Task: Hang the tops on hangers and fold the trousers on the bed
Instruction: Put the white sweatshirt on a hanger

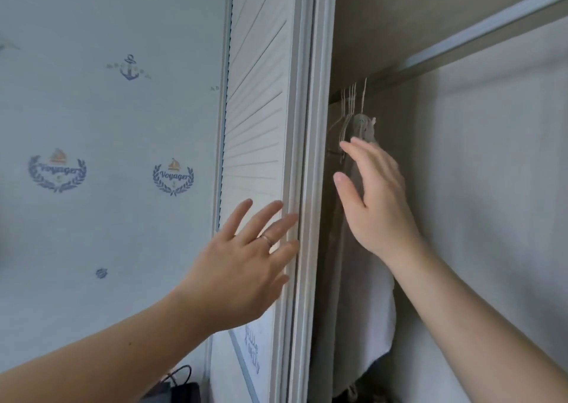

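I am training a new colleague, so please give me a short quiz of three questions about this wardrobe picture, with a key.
1. True or false: the left hand is curled into a fist.
2. Which hand wears the ring? A) left B) right
3. Fill in: the right hand is stretched toward the pale garment hanging inside the ____.
Key: 1 false, it lies open at the louvred door edge; 2 A; 3 wardrobe.

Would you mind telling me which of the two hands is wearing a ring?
The left hand, spread by the louvred door: it has a thin band on one finger. The right hand, inside the wardrobe, shows no ring.
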The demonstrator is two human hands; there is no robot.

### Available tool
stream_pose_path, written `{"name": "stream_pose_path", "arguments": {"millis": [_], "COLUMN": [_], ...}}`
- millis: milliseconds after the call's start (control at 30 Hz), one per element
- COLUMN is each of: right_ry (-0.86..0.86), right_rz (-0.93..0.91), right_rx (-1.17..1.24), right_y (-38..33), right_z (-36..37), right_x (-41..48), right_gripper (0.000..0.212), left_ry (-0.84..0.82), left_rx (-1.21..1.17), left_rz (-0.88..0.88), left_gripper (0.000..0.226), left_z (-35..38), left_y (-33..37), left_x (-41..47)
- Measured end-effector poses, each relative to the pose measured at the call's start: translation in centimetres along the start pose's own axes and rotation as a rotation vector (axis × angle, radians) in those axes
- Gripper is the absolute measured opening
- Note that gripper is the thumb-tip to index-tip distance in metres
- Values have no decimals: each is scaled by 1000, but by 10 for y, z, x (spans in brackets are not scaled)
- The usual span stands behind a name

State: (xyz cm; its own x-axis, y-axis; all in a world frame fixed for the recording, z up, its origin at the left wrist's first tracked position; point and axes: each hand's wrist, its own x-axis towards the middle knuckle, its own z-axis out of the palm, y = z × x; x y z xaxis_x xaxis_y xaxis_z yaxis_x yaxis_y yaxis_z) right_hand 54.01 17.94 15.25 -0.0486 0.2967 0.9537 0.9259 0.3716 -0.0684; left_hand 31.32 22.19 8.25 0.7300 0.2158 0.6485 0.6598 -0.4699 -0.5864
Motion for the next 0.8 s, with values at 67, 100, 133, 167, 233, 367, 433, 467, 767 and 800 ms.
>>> {"name": "stream_pose_path", "arguments": {"millis": [67,100,133,167,233,367,433,467,767,800], "right_ry": [-90,-140,-184,-224,-307,-436,-499,-534,-851,-886], "right_rz": [-24,-34,-42,-51,-64,-129,-183,-207,-392,-425], "right_rx": [-34,-38,-38,-40,-33,63,130,168,548,590], "right_y": [-32,-50,-68,-87,-128,-223,-277,-305,-526,-548], "right_z": [9,14,18,23,32,49,54,55,63,63], "right_x": [-19,-28,-37,-46,-64,-110,-139,-155,-298,-313], "right_gripper": [58,60,61,63,65,67,67,67,69,70], "left_ry": [-47,-75,-101,-129,-189,-307,-351,-378,-641,-671], "left_rx": [3,8,21,38,66,111,111,113,187,201], "left_rz": [-65,-102,-136,-166,-229,-380,-458,-500,-1012,-1066], "left_gripper": [53,55,57,59,62,69,71,71,73,74], "left_z": [-13,-21,-30,-41,-66,-128,-160,-177,-330,-347], "left_y": [-16,-24,-31,-37,-49,-61,-57,-53,20,31], "left_x": [-48,-73,-98,-124,-174,-275,-328,-356,-604,-627]}}
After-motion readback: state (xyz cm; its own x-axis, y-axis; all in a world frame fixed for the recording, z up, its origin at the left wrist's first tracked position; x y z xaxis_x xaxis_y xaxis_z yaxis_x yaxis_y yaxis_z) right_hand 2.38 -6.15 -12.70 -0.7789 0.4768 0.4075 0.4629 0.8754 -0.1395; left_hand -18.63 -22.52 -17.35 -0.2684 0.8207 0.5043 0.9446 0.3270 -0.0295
